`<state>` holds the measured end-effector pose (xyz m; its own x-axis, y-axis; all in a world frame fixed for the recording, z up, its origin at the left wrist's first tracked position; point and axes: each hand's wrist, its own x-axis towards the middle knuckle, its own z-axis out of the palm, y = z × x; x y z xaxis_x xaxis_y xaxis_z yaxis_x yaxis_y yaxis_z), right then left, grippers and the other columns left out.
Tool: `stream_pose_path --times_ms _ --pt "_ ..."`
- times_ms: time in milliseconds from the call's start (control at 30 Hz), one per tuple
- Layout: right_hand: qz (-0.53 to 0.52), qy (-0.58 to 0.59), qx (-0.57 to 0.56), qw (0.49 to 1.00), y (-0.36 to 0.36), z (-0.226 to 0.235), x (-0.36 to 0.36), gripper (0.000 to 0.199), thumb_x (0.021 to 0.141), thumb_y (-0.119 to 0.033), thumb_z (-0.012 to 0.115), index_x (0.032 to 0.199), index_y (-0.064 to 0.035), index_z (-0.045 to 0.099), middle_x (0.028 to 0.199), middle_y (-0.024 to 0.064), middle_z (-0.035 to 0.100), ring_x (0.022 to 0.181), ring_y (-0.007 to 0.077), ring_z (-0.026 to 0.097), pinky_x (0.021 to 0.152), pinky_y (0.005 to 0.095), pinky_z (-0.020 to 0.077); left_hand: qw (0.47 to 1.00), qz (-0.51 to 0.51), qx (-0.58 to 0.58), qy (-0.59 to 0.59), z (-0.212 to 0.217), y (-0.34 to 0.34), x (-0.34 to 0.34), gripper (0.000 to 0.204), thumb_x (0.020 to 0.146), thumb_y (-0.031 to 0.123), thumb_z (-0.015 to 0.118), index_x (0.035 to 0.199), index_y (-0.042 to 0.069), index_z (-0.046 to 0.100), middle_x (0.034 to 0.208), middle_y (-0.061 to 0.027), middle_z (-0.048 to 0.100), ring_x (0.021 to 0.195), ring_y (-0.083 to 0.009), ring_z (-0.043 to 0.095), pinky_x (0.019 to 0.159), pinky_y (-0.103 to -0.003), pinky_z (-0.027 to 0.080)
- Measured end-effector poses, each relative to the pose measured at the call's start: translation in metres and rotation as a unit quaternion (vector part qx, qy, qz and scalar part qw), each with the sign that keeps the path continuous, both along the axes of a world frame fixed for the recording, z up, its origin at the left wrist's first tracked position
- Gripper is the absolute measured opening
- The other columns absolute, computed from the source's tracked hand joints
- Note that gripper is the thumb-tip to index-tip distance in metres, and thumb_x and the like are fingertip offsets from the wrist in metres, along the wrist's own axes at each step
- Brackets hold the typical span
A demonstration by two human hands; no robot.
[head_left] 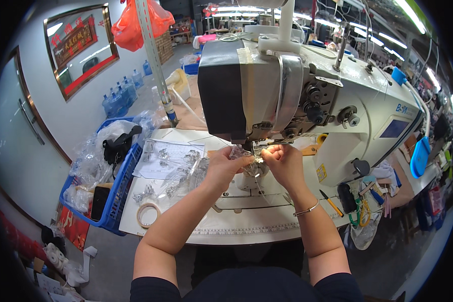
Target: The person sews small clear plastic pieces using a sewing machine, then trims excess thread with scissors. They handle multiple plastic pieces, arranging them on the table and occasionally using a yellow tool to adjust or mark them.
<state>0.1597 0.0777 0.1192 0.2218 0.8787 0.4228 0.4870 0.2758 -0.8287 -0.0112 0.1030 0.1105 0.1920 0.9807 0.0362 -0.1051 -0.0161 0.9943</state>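
Note:
Both of my hands meet under the needle area of a large white sewing machine (337, 131), above its flat white bed. My left hand (225, 165) is closed in a pinch on a small crinkled, silvery see-through piece (240, 152), just left of the presser foot. From the other side, my right hand (285, 162) has its fingers closed at a small pale piece (258, 157) beside the needle. Whether the two pieces are joined I cannot tell, as fingers and machine head partly cover them. A thin white strand (259, 184) hangs below.
Left of my arm lie a written paper sheet (158, 168), several silvery pieces (145, 193) and a tape roll (148, 215). A blue basket (115, 201) of plastic bags stands beside the table. An orange cutter (331, 203), scissors (363, 210) and a black object (346, 197) lie right.

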Motion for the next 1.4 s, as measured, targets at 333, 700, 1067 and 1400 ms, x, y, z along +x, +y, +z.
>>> stream_pose_path --times_ms 333,700,1067,1400 --pt "0.02 0.007 0.004 1.0 0.003 -0.004 0.007 0.018 0.079 -0.016 0.067 0.069 -0.0019 0.063 0.049 0.0055 0.057 0.041 0.0142 0.049 0.047 0.0298 0.0412 0.989 -0.028 0.047 0.136 0.008 0.013 -0.006 0.034 0.071 0.019 0.085 0.09 -0.003 0.067 0.078 -0.0072 0.068 0.069 -0.01 0.06 0.061 -0.025 0.047" --pt "0.0 -0.068 0.032 0.997 0.016 -0.004 0.007 0.033 0.079 -0.016 0.067 0.055 0.0018 0.054 0.042 0.0077 0.041 0.04 0.0151 0.033 0.044 0.0331 0.033 0.969 -0.041 0.11 0.218 0.008 0.024 -0.01 0.037 0.071 0.025 0.085 0.093 -0.001 0.07 0.084 -0.0083 0.07 0.076 -0.0122 0.063 0.068 -0.029 0.05" --pt "-0.013 -0.056 0.021 0.998 0.017 -0.005 0.007 0.038 0.079 -0.014 0.074 0.049 0.001 0.056 0.041 0.0013 0.047 0.04 0.0058 0.037 0.041 0.0279 0.0311 0.996 -0.053 0.062 -0.03 -0.02 0.016 -0.006 0.03 0.082 0.011 0.074 0.107 -0.001 0.063 0.086 -0.0035 0.065 0.077 -0.0096 0.061 0.07 -0.024 0.049" --pt "-0.017 -0.072 0.054 0.996 0.02 -0.005 0.004 0.041 0.081 -0.013 0.071 0.05 -0.0001 0.048 0.041 -0.0022 0.038 0.043 0.0046 0.031 0.041 0.0277 0.027 0.998 -0.011 0.045 -0.04 -0.015 0.009 0.004 0.027 0.081 0.007 0.07 0.107 0.002 0.063 0.088 -0.0043 0.064 0.081 -0.0092 0.059 0.074 -0.024 0.048"
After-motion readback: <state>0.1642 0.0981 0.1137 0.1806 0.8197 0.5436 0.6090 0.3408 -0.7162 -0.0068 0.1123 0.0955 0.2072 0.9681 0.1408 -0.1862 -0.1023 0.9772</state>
